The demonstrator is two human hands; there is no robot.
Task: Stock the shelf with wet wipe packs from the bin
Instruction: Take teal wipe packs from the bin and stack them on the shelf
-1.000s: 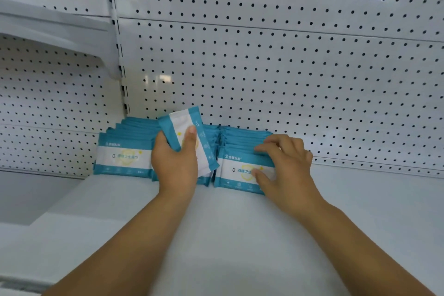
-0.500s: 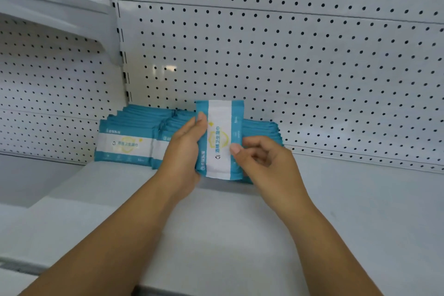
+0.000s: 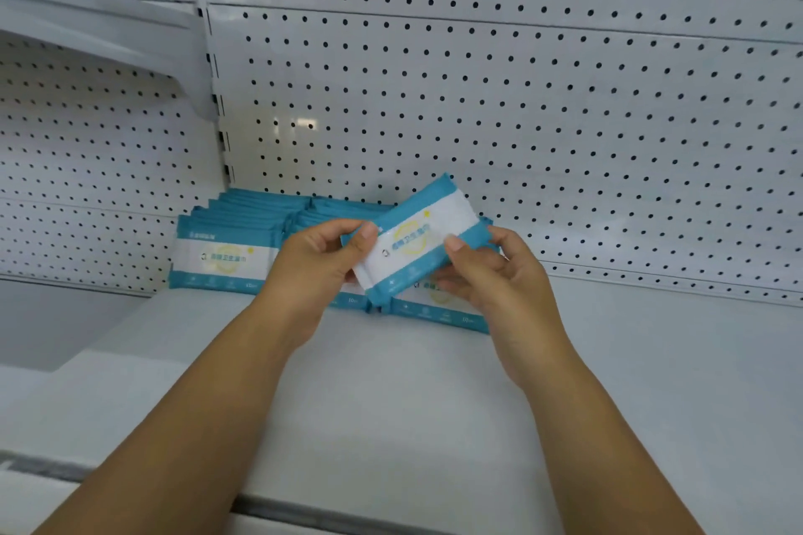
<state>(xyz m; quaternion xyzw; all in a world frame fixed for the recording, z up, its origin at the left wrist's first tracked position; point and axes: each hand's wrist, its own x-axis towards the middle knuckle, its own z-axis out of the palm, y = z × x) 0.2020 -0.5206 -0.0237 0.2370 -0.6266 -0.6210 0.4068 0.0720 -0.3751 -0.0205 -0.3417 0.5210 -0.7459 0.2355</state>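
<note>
I hold one teal-and-white wet wipe pack [image 3: 417, 239] in both hands, tilted with its right end higher, just above the white shelf [image 3: 413, 395]. My left hand [image 3: 313, 269] pinches its left end and my right hand [image 3: 491, 274] pinches its right end. Behind it stand rows of the same packs [image 3: 221, 256] against the pegboard back; a right row [image 3: 439, 311] shows below the held pack, partly hidden by my hands. The bin is out of view.
White pegboard panels [image 3: 521, 109] form the back wall. An upper shelf [image 3: 95, 26] juts out at the top left. The shelf's front edge [image 3: 304, 510] runs along the bottom, and bare shelf surface extends to the right of the packs.
The pack has turned from upright to nearly horizontal. My right hand slid from its front to its right end, and my left hand now pinches the left end.
</note>
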